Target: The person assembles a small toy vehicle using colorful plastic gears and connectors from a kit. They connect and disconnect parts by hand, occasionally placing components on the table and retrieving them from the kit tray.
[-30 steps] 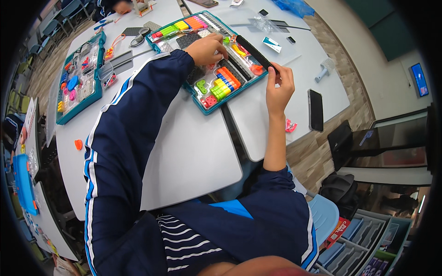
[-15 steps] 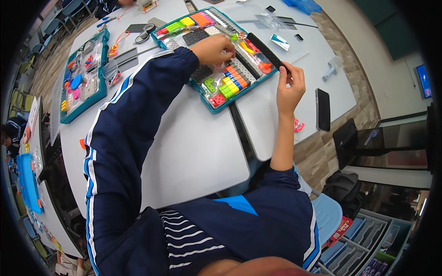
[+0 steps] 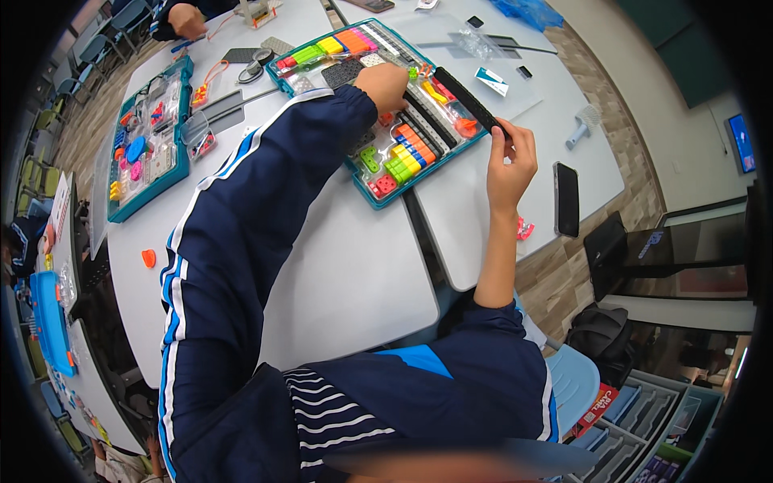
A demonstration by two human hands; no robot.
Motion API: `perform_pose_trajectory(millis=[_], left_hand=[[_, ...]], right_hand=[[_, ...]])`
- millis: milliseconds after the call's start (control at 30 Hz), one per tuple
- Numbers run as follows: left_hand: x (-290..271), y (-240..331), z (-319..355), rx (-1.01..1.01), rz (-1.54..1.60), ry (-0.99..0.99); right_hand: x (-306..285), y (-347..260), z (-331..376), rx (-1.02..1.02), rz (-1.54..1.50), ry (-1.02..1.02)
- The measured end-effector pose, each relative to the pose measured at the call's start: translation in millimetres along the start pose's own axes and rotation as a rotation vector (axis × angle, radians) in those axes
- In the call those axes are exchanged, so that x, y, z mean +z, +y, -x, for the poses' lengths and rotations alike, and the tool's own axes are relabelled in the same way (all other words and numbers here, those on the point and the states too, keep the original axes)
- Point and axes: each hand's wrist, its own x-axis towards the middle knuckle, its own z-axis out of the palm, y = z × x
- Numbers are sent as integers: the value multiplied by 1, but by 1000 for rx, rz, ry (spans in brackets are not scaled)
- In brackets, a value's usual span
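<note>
On the white desk, a teal plastic parts tray sits at twelve o'clock, most coloured pieces in their slots, so the picking looks barely begun. The right hand pinches a long black perforated strip above the tray's three o'clock edge. The left hand reaches into the tray; whether its grip holds anything, I cannot tell.

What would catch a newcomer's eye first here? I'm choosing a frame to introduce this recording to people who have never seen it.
Probably the teal parts tray packed with bright orange, green and yellow pieces, at the table's far middle. The left hand reaches into it, while the right hand holds a long black strip over its right edge. A second teal tray lies far left, and a dark phone lies right.
</note>
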Motion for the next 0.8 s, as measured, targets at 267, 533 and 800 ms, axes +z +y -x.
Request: perform_pose_trajectory(millis=[267,533,800], left_hand=[[4,-15,-10,24,205,-97],[4,-33,-16,104,428,-88],[-6,-33,-10,145,381,-195]], right_hand=[[0,-1,1,-7,30,-12],[1,-1,1,2,7,-38],[2,-6,5,-3,-23,-217]])
